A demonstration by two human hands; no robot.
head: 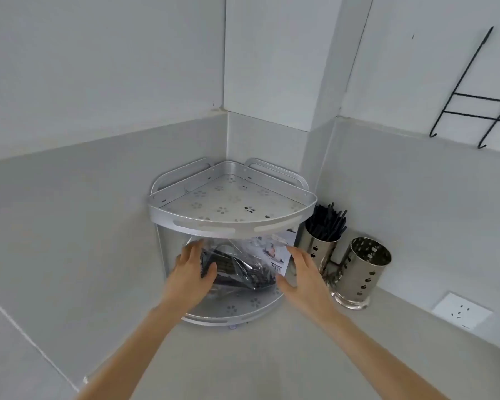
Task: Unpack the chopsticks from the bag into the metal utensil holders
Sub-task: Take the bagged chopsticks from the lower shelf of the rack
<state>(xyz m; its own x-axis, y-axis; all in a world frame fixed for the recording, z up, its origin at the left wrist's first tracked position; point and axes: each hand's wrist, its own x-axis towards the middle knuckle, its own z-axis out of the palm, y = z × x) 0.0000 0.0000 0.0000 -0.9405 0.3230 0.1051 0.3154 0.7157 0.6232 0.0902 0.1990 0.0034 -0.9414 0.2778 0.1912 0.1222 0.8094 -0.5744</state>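
Grey walls are meeting in a corner ahead of me, and a pale grey bench (257, 356) is running along beneath them, seen from my head camera. Tucked into that corner, a silver two-tier corner shelf (231, 223) is standing on the bench, its upper tray bare and perforated with flower shapes. On its lower tray, a clear plastic bag (243, 264) of black chopsticks (234, 272) is lying, with a white barcode label on its right side. I am reaching in with both arms: my left hand (192, 272) is resting on the left end of the bag, fingers spread over it and thumb pressing against the plastic, not yet closed around it. My right hand (303, 275) is hovering open just beside the bag's right edge, fingers extended. To the right of the shelf, two metal utensil holders are standing on the bench close together: the rear holder (319, 246) is already holding a bunch of black chopsticks, while the front holder (361, 272) is showing only its shiny inside. Black wire hooks (474, 111) are hanging on the right wall, and a white socket (462, 311) is sitting lower down
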